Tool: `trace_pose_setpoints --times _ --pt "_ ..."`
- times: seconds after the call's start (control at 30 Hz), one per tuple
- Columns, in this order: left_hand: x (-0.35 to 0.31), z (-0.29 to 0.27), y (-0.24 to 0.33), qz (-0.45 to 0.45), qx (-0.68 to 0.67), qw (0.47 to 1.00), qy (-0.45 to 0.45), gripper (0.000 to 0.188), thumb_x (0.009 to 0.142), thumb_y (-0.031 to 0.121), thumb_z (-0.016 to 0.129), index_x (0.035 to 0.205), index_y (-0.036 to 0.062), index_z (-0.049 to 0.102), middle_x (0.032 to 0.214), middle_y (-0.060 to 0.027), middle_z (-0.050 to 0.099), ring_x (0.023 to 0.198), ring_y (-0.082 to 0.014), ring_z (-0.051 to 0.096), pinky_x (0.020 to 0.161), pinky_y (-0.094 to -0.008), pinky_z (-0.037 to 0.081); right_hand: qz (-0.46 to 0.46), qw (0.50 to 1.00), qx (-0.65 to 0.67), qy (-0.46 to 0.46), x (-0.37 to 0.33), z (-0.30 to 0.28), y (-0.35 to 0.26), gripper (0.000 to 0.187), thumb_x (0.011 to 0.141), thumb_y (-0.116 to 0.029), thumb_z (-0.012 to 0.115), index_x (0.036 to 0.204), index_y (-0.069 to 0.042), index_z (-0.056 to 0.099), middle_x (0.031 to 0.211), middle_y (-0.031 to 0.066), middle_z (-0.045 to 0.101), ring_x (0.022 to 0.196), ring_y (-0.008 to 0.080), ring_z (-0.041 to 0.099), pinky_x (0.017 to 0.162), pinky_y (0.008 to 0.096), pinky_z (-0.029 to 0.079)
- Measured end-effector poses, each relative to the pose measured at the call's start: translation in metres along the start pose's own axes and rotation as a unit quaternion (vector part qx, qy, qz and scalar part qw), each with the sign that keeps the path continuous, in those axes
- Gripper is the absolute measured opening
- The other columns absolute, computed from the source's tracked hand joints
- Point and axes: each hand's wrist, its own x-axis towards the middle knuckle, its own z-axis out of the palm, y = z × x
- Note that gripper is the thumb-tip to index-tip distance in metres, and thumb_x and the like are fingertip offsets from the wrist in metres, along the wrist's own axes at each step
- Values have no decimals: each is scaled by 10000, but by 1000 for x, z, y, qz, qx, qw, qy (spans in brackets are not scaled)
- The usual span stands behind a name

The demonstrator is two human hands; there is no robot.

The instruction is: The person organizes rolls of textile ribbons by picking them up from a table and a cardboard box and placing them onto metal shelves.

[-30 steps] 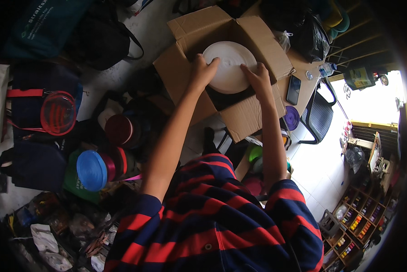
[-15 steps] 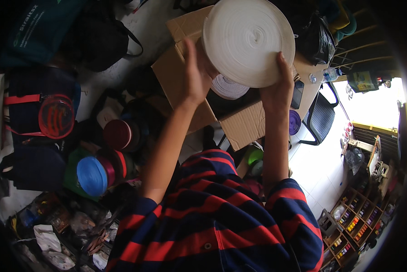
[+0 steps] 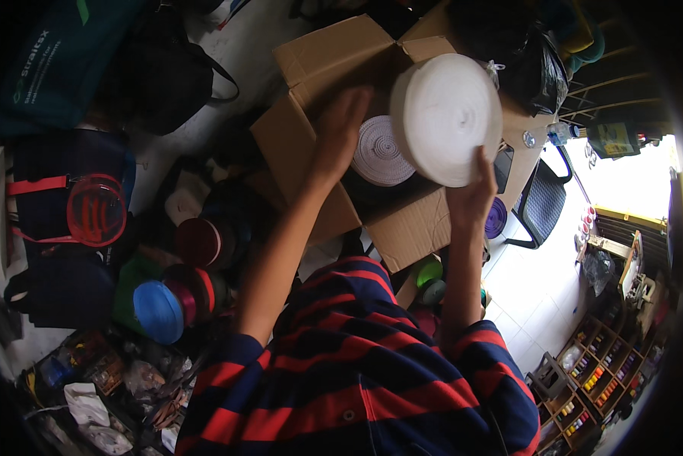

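Observation:
A wide white roll of webbing tape (image 3: 449, 114) is gripped at its lower right rim by my right hand (image 3: 472, 196), thumb on the flat face. It is held up over the right side of an open cardboard box (image 3: 328, 57). My left hand (image 3: 340, 137) is off that roll, fingers stretched out and slightly blurred, over the left side of the box. Beside those fingers, inside the box, lies a second whitish coiled roll (image 3: 383, 152). The box's dark interior hides what else it holds.
Left of me stand a blue roll (image 3: 158, 311), a dark red roll (image 3: 198, 242) and bags. A purple roll (image 3: 496, 217) and a black chair (image 3: 540, 199) are to the right. A water bottle (image 3: 560, 134) lies beyond; a compartment rack (image 3: 596, 372) holds thread spools.
The white roll has moved right and toward me, now in my right hand alone. My left hand has let go of it. More of the box and the roll inside it shows.

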Motion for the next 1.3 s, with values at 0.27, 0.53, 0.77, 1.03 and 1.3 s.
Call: trace_pose_setpoints --times 0.27,0.53,0.77,1.03,1.3 --pt "-108 -38 47 -26 -171 982 81 647 835 231 689 1357 -4 387 1256 -154 503 1175 -222 485 1003 -347 377 130 955 -180 -196 -52 22 55 801 758 -258 719 1388 15 306 1331 155 464 1234 279 470 1059 424 366" --pt "-227 -97 51 21 -195 960 198 843 702 201 721 1404 -3 300 1237 -159 512 1155 -229 498 986 -355 382 263 873 -265 -314 -81 64 70 864 681 -267 757 1371 41 339 1243 176 514 1160 281 517 956 396 445" --pt "-408 -124 34 -3 -237 922 307 1061 605 189 802 1461 -9 207 1366 -166 422 1287 -265 389 1077 -386 299 367 778 -334 -385 -182 61 117 741 696 -246 682 1320 50 412 1183 192 562 1105 318 553 951 428 451" --pt "-657 -78 37 135 -81 906 393 1262 663 285 861 1487 26 -59 1466 -179 252 1366 -240 241 1112 -359 240 475 657 -336 -479 -388 60 187 735 872 -493 444 1398 10 346 1364 201 441 1210 345 477 995 488 425" --pt "-829 61 65 101 105 526 838 1310 633 230 889 1499 92 -85 1539 -205 37 1430 -300 135 1136 -461 240 687 300 -238 -618 -655 34 230 644 916 -462 434 1407 -50 363 1401 156 421 1250 318 453 1010 485 408"
